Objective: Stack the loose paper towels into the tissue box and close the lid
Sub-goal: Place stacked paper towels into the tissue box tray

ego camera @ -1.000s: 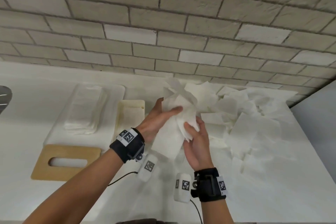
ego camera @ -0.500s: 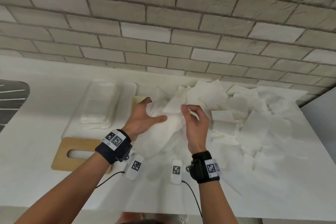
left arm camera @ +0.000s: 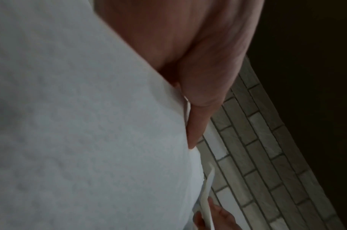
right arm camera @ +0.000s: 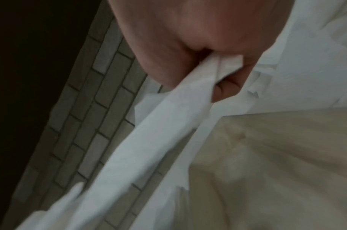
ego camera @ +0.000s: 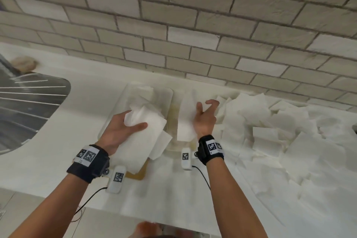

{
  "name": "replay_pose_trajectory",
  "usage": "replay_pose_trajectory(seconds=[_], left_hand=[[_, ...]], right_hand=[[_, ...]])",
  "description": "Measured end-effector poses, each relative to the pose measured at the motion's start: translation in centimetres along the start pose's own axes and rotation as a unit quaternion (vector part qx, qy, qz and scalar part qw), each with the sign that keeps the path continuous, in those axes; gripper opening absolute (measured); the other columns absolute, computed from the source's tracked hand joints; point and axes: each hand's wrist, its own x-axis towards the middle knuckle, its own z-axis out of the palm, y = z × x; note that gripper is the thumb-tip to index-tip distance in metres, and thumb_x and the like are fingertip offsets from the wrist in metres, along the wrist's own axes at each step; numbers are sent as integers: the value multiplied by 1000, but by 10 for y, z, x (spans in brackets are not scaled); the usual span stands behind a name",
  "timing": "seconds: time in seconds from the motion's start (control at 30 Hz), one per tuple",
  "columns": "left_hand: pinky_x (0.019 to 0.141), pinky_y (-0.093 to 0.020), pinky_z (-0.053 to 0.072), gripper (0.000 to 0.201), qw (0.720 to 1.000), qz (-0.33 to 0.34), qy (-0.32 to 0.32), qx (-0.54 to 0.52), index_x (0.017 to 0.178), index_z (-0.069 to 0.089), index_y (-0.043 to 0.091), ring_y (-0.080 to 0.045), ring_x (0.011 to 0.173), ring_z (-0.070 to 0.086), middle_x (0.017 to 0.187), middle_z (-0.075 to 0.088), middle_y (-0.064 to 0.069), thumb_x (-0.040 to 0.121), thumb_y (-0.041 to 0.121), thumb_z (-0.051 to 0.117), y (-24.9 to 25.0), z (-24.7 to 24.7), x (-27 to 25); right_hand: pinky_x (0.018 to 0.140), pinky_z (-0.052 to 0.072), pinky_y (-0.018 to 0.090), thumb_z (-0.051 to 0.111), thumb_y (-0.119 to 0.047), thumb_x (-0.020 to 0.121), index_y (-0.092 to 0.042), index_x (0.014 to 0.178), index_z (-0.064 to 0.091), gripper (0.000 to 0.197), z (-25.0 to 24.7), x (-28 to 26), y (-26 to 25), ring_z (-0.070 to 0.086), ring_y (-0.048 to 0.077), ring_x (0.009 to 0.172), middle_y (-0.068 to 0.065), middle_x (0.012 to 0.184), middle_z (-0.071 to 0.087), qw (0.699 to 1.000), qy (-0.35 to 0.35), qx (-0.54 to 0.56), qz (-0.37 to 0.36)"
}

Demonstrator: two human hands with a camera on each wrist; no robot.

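Observation:
My left hand grips a bunch of white paper towels just above the clear tissue box, where a stack of towels lies. In the left wrist view the bunch fills the frame under my thumb. My right hand pinches one hanging paper towel just right of the box; the right wrist view shows that towel caught between thumb and finger. The wooden lid lies in front of the box, mostly hidden by the bunch.
A big pile of loose towels covers the white counter to the right. A metal sink lies at the far left. A brick wall stands behind. A beige board lies beside the box. The counter's front edge is near my forearms.
Both hands have moved left, away from the pile. They have drawn apart: the left now holds the bunch over the box, and the right holds a single towel beside it.

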Motion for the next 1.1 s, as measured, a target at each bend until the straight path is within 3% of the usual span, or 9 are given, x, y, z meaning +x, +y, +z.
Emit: replay_pose_trajectory(seconds=[0.1, 0.23, 0.33, 0.53, 0.6, 0.7, 0.8, 0.97, 1.1], left_hand=[[90, -53, 64, 43, 1000, -3, 12, -1, 121, 75, 20, -26, 103, 79, 111, 82, -4, 81, 21, 92, -9, -14, 1], [95, -56, 62, 43, 1000, -5, 14, -15, 122, 75, 21, -25, 104, 79, 113, 81, -4, 82, 21, 91, -11, -17, 4], [97, -56, 61, 46, 1000, -3, -3, -30, 125, 74, 22, -26, 108, 78, 116, 81, -4, 83, 22, 91, -9, -12, 8], [97, -53, 61, 43, 998, 10, -25, -54, 125, 72, 17, -27, 110, 77, 118, 80, -7, 86, 18, 88, 6, 2, 17], [99, -54, 60, 43, 997, 9, -30, -71, 129, 72, 17, -28, 113, 76, 121, 79, -7, 88, 18, 86, 9, 5, 20], [101, -54, 59, 41, 995, 10, -31, -95, 131, 71, 18, -28, 116, 75, 124, 78, -7, 92, 19, 82, 11, 8, 24], [99, -50, 59, 39, 993, 13, -32, -114, 133, 70, 17, -28, 116, 75, 125, 78, -7, 96, 17, 78, 16, 17, 28], [98, -47, 60, 47, 992, 14, 5, -124, 136, 67, 14, -27, 115, 76, 125, 78, -5, 92, 22, 82, 12, 18, 39], [99, -53, 60, 47, 987, -5, 69, -147, 133, 66, 10, -32, 111, 77, 120, 80, -7, 92, 23, 84, 2, 8, 48]], right_hand=[[64, 48, 39, 53, -35, 111, -28, 117, 36, 20, 7, -4, 11, 59, 27, 62, 4, 78, 59, 992, -105, -71, -5], [90, 59, 38, 66, -20, 99, -24, 117, 62, 20, 6, -17, 25, 67, 22, 100, -4, 108, 65, 959, -243, -144, 35], [90, 52, 25, 57, 2, 94, -12, 126, 63, 36, 10, -26, 33, 63, 25, 113, 5, 126, 64, 929, -269, -253, 17], [100, 52, 47, 48, 6, 97, -4, 135, 51, 39, 12, -41, 20, 61, 41, 120, 20, 136, 56, 884, -245, -392, -68], [99, 52, 43, 51, -7, 104, -9, 134, 56, 30, 3, -43, 12, 61, 37, 121, 16, 133, 61, 903, -229, -351, -98], [104, 48, 31, 50, -35, 111, -26, 134, 63, 28, -14, -52, -9, 63, 17, 124, -4, 132, 69, 969, -202, -122, -68], [108, 55, 36, 53, -56, 108, -34, 138, 63, 38, -24, -66, -22, 70, 10, 122, -11, 131, 73, 947, -298, 108, 59], [85, 65, 42, 86, -27, 93, -15, 110, 75, 23, -27, -57, -16, 77, 25, 95, 11, 98, 78, 962, -254, 102, 5], [91, 64, 39, 81, -17, 96, -22, 103, 79, 9, -37, -26, -19, 75, 16, 98, -4, 98, 79, 966, -251, 20, -64]])
